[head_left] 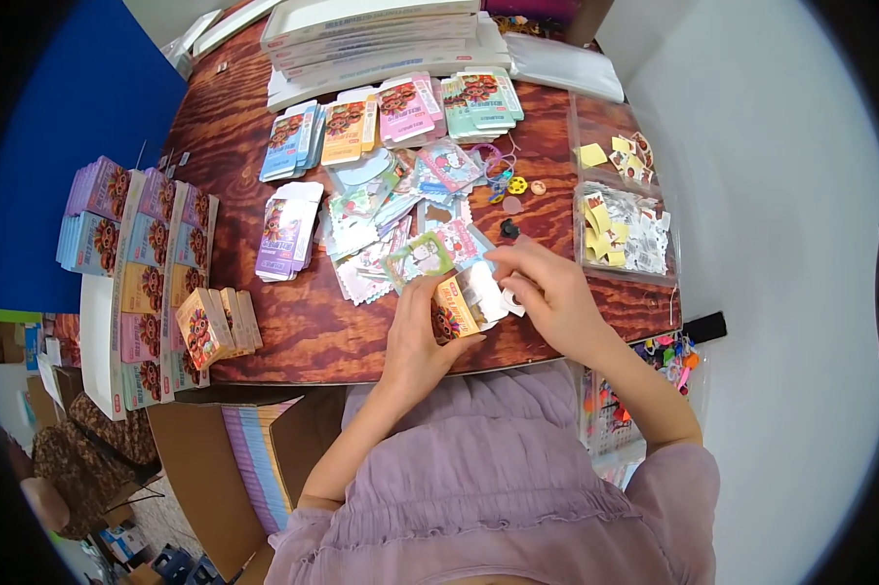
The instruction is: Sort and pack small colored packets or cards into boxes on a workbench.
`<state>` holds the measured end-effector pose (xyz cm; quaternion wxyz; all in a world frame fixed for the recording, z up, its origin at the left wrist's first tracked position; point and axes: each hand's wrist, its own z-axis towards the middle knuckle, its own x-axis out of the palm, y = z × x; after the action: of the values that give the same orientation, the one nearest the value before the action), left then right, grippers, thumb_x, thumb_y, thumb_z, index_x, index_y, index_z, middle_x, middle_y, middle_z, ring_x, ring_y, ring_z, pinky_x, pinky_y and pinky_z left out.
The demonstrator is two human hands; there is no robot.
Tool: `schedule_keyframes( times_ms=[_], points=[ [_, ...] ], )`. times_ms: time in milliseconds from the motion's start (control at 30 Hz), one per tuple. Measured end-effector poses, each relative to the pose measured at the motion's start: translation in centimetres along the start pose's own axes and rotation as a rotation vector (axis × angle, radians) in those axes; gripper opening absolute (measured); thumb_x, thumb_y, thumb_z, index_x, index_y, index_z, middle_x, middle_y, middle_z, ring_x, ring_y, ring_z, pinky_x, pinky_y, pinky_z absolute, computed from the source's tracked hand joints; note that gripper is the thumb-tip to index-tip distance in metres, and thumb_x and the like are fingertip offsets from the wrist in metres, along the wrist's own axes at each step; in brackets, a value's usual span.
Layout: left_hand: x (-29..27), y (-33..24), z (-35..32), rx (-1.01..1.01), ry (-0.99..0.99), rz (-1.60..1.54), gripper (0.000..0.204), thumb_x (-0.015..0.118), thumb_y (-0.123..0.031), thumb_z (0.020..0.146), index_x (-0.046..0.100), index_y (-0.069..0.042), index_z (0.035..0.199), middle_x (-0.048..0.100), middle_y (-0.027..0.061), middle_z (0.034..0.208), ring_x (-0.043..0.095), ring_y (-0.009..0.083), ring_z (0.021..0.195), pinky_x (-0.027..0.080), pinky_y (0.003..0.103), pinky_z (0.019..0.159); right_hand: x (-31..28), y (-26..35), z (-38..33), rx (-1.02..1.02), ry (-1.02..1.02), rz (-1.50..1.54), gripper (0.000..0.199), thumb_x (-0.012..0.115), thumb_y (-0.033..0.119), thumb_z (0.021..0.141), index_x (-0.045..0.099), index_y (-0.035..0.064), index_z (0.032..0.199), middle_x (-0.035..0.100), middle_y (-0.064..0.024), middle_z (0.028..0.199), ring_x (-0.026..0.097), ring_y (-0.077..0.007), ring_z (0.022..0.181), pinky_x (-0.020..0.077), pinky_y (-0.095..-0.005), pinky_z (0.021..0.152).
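A small yellow-orange printed box is in my left hand, fingers and thumb closed around its sides near the table's front edge. Beside its right end is a white, shiny piece; I cannot tell whether it belongs to the box. My right hand hovers just right of it with fingers curled together. A small white ring-shaped piece shows at its fingertips, but what they grip is partly hidden. Just beyond the hands lies a loose heap of printed cards, with a green-edged card nearest the box.
Flattened boxes in blue, orange, pink, green and purple lie around the cards. Filled display trays and yellow boxes stand left. Clear bins hold small pieces at right. White trays are stacked behind.
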<state>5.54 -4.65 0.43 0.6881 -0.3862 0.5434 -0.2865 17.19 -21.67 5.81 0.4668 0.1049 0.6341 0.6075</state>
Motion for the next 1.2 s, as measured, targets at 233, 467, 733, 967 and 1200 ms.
schedule_keyframes(
  times_ms=[233,467,733,967,1200],
  points=[
    [0.7,0.1,0.4,0.017,-0.033,-0.049,0.078,0.089,-0.011,0.066,0.045,-0.002,0.13,0.053,0.0173,0.121,0.056,0.036,0.11,0.049,0.043,0.091,2.0,1.6,1.1,-0.216,-0.093,-0.281,0.027,0.06,-0.004,0.088,0.064,0.0003,0.114,0.061,-0.0137,0.093,0.064,-0.0265,0.081,0.0514,-0.0343,0.07],
    [0.7,0.2,-0.2,-0.077,-0.127,-0.031,0.079,0.09,-0.013,0.065,0.046,-0.002,0.129,0.055,0.0181,0.118,0.058,0.0362,0.108,0.049,0.043,0.09,1.7,2.1,0.9,-0.29,-0.27,-0.354,0.023,0.067,-0.001,0.08,0.066,0.0025,0.103,0.064,-0.0117,0.104,0.064,-0.0299,0.093,0.0524,-0.0381,0.074],
    [0.2,-0.6,-0.1,-0.101,-0.063,-0.118,0.073,0.086,-0.021,0.074,0.045,-0.001,0.131,0.059,0.0193,0.118,0.063,0.0348,0.107,0.051,0.042,0.089,5.2,-1.2,-3.2,0.204,-0.279,0.356,0.024,0.068,-0.003,0.087,0.059,0.0007,0.109,0.062,-0.0099,0.101,0.063,-0.0154,0.086,0.0498,-0.0267,0.072],
    [-0.7,-1.3,-0.3,-0.193,0.097,-0.657,0.061,0.065,0.005,0.09,0.041,-0.001,0.145,0.06,0.013,0.123,0.064,0.0192,0.11,0.054,0.03,0.088,3.5,-2.3,-3.1,0.161,-0.326,0.652,0.02,0.059,-0.004,0.093,0.056,-0.0018,0.113,0.061,-0.0075,0.106,0.06,-0.012,0.097,0.0482,-0.0254,0.087],
    [-1.4,0.1,-1.2,-0.209,0.268,-0.785,0.055,0.064,0.008,0.09,0.046,-0.001,0.141,0.06,0.0103,0.122,0.064,0.0147,0.105,0.055,0.028,0.086,3.2,-2.1,-4.4,0.162,-0.177,0.564,0.015,0.06,0.0,0.095,0.063,-0.0028,0.109,0.062,-0.0047,0.102,0.058,-0.0075,0.09,0.0462,-0.0225,0.079]
  ],
)
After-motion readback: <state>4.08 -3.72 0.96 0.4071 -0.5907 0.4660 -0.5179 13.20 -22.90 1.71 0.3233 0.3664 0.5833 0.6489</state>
